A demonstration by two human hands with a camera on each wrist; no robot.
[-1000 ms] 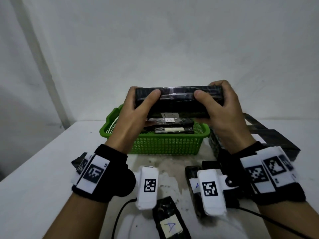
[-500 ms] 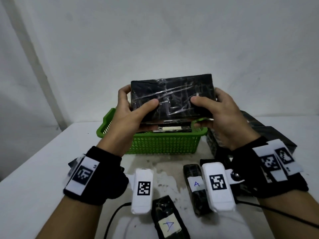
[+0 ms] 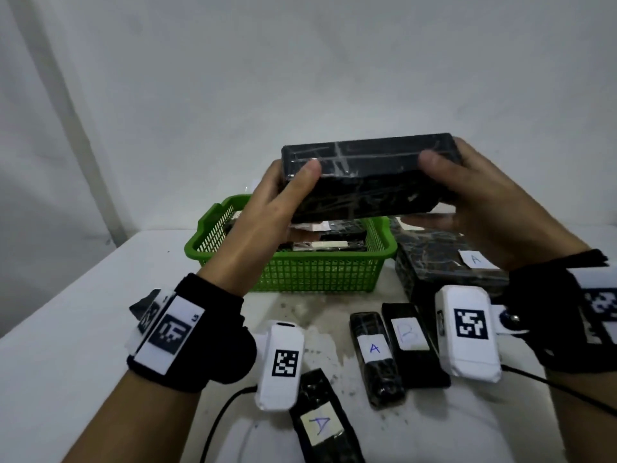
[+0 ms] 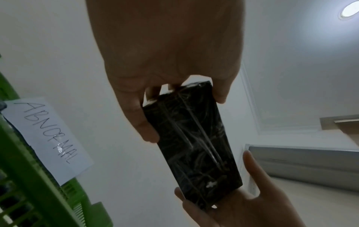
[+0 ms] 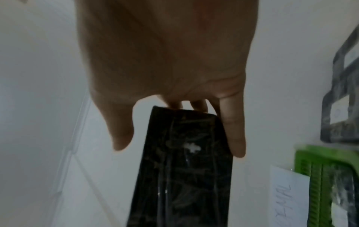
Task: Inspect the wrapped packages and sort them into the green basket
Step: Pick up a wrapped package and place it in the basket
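Observation:
I hold a black plastic-wrapped package (image 3: pixel 367 177) (image 4: pixel 192 144) (image 5: pixel 182 172) in the air above the green basket (image 3: pixel 320 269). My left hand (image 3: pixel 280 195) (image 4: pixel 170 86) grips its left end, thumb on the near face. My right hand (image 3: pixel 467 188) (image 5: pixel 174 98) grips its right end in the same way. A small white tear shows in the wrap near the right end (image 3: pixel 412 197). The basket holds several wrapped packages (image 3: pixel 329 242). A paper sign reading ABNORMAL (image 4: pixel 46 135) is fixed to the basket's side.
A large black package labelled A (image 3: pixel 447 262) lies right of the basket. Three slim black packages lie on the white table near me: one labelled A (image 3: pixel 375 355), one labelled B (image 3: pixel 409 342), another labelled A (image 3: pixel 322 426). A white wall stands behind.
Both hands have turned the package, first showing its broad face, now tilting it top edge away, and moved it slightly right. The grip on both ends has stayed.

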